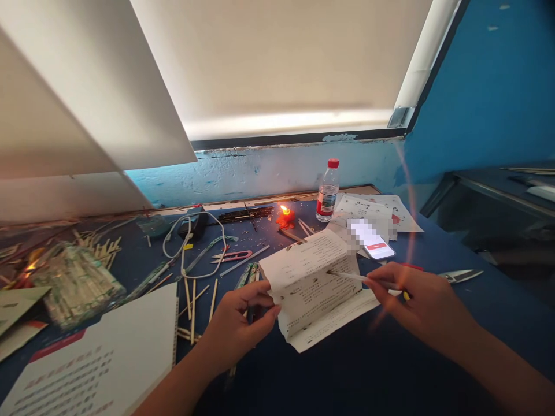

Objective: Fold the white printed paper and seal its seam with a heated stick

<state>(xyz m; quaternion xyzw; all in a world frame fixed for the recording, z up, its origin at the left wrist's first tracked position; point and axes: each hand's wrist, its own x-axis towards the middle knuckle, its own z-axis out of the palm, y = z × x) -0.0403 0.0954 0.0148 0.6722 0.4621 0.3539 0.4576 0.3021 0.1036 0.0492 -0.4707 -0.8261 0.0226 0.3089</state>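
Just beyond the paper (310, 292), a red candle (285, 220) burns.

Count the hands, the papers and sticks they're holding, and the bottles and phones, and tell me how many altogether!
Hands: 2 (left hand, right hand)
Held papers: 1 (printed paper)
Held sticks: 1 (thin stick)
Bottles: 1 (red-capped bottle)
Phones: 1 (lit phone)
Total: 6

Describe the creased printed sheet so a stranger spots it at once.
Find the dark blue desk below the window blind. Look between the left hand and right hand for the creased printed sheet. Unlike the loose papers by the bottle, it is gripped by the left hand.
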